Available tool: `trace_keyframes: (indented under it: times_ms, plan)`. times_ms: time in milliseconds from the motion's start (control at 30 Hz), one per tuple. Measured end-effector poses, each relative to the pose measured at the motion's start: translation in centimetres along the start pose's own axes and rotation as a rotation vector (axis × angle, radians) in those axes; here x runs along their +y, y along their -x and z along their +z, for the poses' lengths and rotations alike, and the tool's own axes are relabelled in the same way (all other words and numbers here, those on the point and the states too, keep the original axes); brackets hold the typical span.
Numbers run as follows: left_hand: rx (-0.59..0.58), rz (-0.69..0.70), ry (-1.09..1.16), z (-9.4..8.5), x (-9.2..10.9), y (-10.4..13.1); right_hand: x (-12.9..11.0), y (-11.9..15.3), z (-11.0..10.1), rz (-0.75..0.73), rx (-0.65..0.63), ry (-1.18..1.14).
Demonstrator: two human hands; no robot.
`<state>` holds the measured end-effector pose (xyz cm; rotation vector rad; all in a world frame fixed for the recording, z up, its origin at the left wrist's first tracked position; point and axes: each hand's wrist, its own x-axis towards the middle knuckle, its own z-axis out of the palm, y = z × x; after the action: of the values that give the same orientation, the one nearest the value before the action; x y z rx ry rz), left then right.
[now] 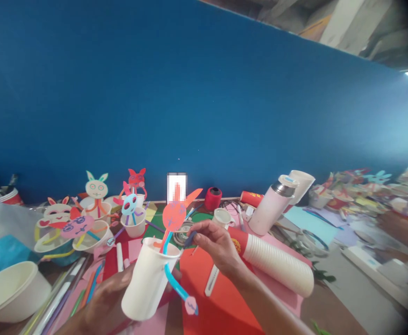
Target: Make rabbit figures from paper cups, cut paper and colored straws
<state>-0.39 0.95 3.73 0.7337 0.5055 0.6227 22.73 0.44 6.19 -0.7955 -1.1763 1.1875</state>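
Head view: at seven o'clock, the left hand [106,300] curls partly hidden fingers around a tilted white paper cup [144,284], while the right hand's [219,244] nearly closed fingertips pinch a small dark-blue object [190,239], apparently rim-side work calling for steadiness.

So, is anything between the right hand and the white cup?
Only the dark blue item pinched in the right hand; nothing else visible blocks the way to the white cup. Its light blue arm juts out lower down.
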Motion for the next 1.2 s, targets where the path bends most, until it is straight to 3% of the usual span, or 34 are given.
trace_keyframes:
  times_ms: [267,500,867,1000,1100,1200]
  plan:
    - [-0.031,0.046,0.046,0.5,-0.3,-0.2,0.3,0.3,0.6,-0.006,-0.067,0.001]
    - [0.033,0.042,0.031,0.4,-0.3,-0.1,0.8,0.8,1.2,0.029,-0.082,0.025]
    - [0.076,0.129,0.012,1.2,-1.0,-0.1,3.1,2.5,2.0,-0.079,0.060,0.162]
    - [0.100,0.131,0.016,1.4,-1.1,-0.3,3.6,2.3,2.1,-0.042,0.079,0.087]
    - [0.069,0.172,-0.026,1.7,-0.9,-0.6,2.8,1.1,1.4,-0.016,0.093,0.094]
    - [0.100,0.239,-0.055,2.0,-0.7,-1.0,2.0,-0.4,-0.3,0.015,0.221,0.221]
